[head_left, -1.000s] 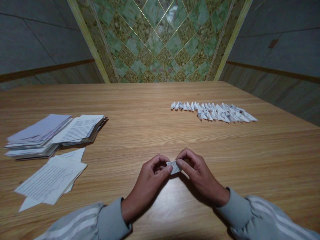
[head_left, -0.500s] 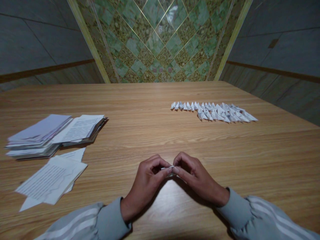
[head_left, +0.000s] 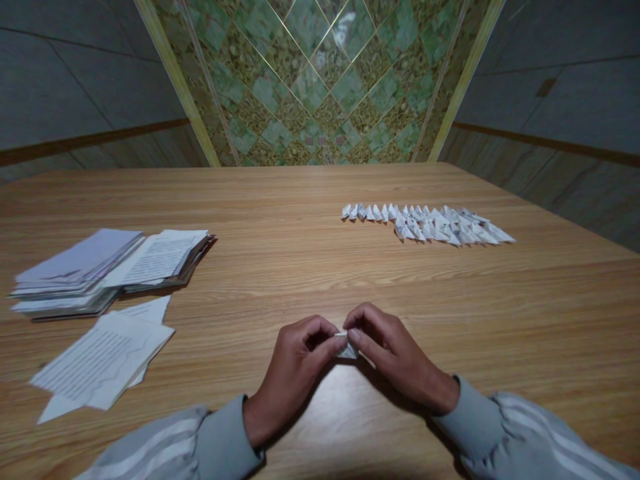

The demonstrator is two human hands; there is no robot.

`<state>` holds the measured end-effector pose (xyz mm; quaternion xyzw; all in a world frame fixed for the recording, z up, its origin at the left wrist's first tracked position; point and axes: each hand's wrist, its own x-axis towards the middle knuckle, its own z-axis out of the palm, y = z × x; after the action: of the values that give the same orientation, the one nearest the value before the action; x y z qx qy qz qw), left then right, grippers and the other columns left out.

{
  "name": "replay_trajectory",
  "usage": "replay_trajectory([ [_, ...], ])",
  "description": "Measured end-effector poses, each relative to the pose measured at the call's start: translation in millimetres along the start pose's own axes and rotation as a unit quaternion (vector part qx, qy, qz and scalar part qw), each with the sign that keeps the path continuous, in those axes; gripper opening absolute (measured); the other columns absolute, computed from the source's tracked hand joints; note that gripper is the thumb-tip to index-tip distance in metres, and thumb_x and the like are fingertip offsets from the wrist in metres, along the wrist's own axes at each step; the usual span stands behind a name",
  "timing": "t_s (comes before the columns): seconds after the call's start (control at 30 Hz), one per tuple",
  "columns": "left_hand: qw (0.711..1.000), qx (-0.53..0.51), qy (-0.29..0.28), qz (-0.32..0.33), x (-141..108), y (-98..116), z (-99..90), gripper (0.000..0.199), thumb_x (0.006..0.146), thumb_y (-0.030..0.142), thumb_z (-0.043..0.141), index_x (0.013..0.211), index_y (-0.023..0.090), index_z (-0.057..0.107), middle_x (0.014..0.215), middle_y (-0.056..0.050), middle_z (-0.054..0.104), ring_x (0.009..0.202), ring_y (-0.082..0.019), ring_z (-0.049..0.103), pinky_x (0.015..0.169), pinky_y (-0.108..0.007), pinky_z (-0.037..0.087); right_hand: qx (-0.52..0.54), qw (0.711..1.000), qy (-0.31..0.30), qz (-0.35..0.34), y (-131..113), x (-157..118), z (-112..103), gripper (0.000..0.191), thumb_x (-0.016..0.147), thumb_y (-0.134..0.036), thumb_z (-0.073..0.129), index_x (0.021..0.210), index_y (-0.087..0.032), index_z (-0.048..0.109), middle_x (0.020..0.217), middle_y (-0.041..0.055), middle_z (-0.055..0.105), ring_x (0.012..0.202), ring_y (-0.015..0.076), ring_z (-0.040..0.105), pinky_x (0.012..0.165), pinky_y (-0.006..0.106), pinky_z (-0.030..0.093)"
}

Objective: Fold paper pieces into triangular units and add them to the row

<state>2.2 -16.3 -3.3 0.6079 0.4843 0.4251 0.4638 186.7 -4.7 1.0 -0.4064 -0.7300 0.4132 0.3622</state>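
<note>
A small folded piece of paper (head_left: 346, 349) is pinched between both hands just above the wooden table (head_left: 280, 267), near the front middle. My left hand (head_left: 303, 367) grips its left side between thumb and forefinger. On the right side, my right hand (head_left: 393, 350) holds it the same way, the fingertips of the two hands nearly touching. Part of the paper is hidden behind the fingers. Farther back on the right, several small folded paper shapes (head_left: 440, 225) with pointed tips stand in two close rows.
At the left lie a thick stack of paper sheets (head_left: 75, 267) and an adjoining pile with printed lines (head_left: 163, 257). Loose sheets (head_left: 103, 357) overlap nearer the front left. A tiled wall (head_left: 325, 80) rises beyond the table's far edge.
The folded paper now shows more of its face below the fingers. My left fingertips have shifted slightly to the right, and the right hand has barely moved.
</note>
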Motion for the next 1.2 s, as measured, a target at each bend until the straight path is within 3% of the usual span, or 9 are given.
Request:
replay_trajectory([
  [0.07, 1.0, 0.015, -0.007, 0.013, -0.3, 0.6, 0.3, 0.019, 0.086, 0.03, 0.068, 0.072, 0.017, 0.071, 0.069, -0.001, 0.067, 0.065, -0.015, 0.057, 0.06, -0.025, 0.043, -0.024, 1.0, 0.006, -0.011, 0.1, 0.3, 0.0, 0.015, 0.096, -0.025, 0.054, 0.084, -0.02, 0.061, 0.08, 0.0006, 0.061, 0.077, 0.0161, 0.055, 0.069, 0.028, 0.039],
  [0.2, 1.0, 0.013, 0.004, 0.02, 0.1, 2.3, -0.6, 0.012, 0.086, 0.03, 0.069, 0.084, 0.018, 0.074, 0.081, -0.004, 0.073, 0.073, -0.019, 0.064, 0.066, -0.028, 0.048, 0.028, 0.999, 0.036, 0.011, 1.6, 0.2, 0.3, 0.018, 0.099, -0.027, 0.052, 0.085, -0.02, 0.06, 0.078, -0.0004, 0.061, 0.073, 0.0146, 0.056, 0.067, 0.027, 0.042],
  [0.4, 0.997, 0.04, 0.01, 0.058, 1.0, -1.0, -2.7, 0.014, 0.087, 0.029, 0.07, 0.08, 0.02, 0.077, 0.077, -0.004, 0.074, 0.073, -0.019, 0.067, 0.068, -0.028, 0.048, -0.037, 0.999, 0.029, -0.028, -0.8, 0.1, -0.4, 0.009, 0.096, -0.026, 0.059, 0.091, -0.02, 0.065, 0.085, 0.0019, 0.066, 0.079, 0.0166, 0.059, 0.07, 0.028, 0.043],
  [0.53, 0.998, 0.03, -0.001, 0.052, 0.3, -2.0, -2.2, 0.017, 0.089, 0.03, 0.069, 0.078, 0.02, 0.077, 0.075, -0.003, 0.073, 0.071, -0.018, 0.065, 0.067, -0.026, 0.047, -0.06, 0.996, 0.052, -0.042, 0.2, 1.0, 0.1, 0.012, 0.092, -0.025, 0.067, 0.08, -0.02, 0.067, 0.075, -0.0001, 0.065, 0.073, 0.0158, 0.058, 0.066, 0.028, 0.041],
  [0.7, 0.999, -0.027, 0.0, 0.027, -0.6, 4.4, 0.1, 0.017, 0.088, 0.027, 0.069, 0.074, 0.018, 0.074, 0.072, -0.002, 0.07, 0.069, -0.016, 0.062, 0.065, -0.025, 0.046, -0.011, 0.996, 0.072, -0.041, -0.7, 0.3, 0.6, 0.018, 0.092, -0.029, 0.067, 0.076, -0.02, 0.071, 0.071, 0.0001, 0.067, 0.069, 0.0155, 0.06, 0.064, 0.028, 0.043],
  [0.87, 0.994, -0.11, 0.006, 0.001, -0.6, 4.9, 1.1, 0.018, 0.088, 0.027, 0.069, 0.074, 0.016, 0.072, 0.072, -0.002, 0.067, 0.066, -0.014, 0.061, 0.061, -0.024, 0.048, 0.083, 0.992, 0.092, 0.004, -0.2, -2.1, 2.0, 0.019, 0.091, -0.033, 0.068, 0.078, -0.019, 0.072, 0.072, 0.0016, 0.069, 0.069, 0.0164, 0.063, 0.064, 0.029, 0.048],
  [0.97, 0.981, -0.18, 0.054, -0.039, 0.7, 0.5, 2.0, 0.018, 0.085, 0.032, 0.073, 0.078, 0.016, 0.07, 0.073, -0.001, 0.067, 0.061, -0.012, 0.06, 0.057, -0.023, 0.05, 0.155, 0.978, 0.137, 0.029, 2.3, -1.2, 1.9, 0.019, 0.09, -0.036, 0.068, 0.082, -0.019, 0.07, 0.079, 0.0031, 0.073, 0.073, 0.0176, 0.066, 0.068, 0.03, 0.052],
  [1.1, 0.953, -0.272, 0.113, -0.074, 2.3, -1.5, 3.9, 0.025, 0.082, 0.039, 0.077, 0.087, 0.017, 0.066, 0.104, -0.005, 0.074, 0.068, -0.012, 0.067, 0.062, -0.025, 0.058, 0.173, 0.966, 0.191, 0.035, 5.9, 2.0, 1.3, 0.02, 0.091, -0.04, 0.067, 0.086, -0.02, 0.065, 0.08, 0.0018, 0.07, 0.077, 0.0176, 0.066, 0.069, 0.029, 0.052],
  [1.2, 0.939, -0.307, 0.128, -0.088, 3.2, -0.9, 4.8, 0.033, 0.077, 0.042, 0.081, 0.09, 0.018, 0.062, 0.091, -0.002, 0.075, 0.066, -0.012, 0.07, 0.062, -0.023, 0.059, 0.158, 0.963, 0.217, 0.033, 8.2, 3.2, 2.5, 0.021, 0.092, -0.041, 0.063, 0.086, -0.021, 0.061, 0.074, -0.0004, 0.066, 0.071, 0.0154, 0.063, 0.064, 0.026, 0.049],
])
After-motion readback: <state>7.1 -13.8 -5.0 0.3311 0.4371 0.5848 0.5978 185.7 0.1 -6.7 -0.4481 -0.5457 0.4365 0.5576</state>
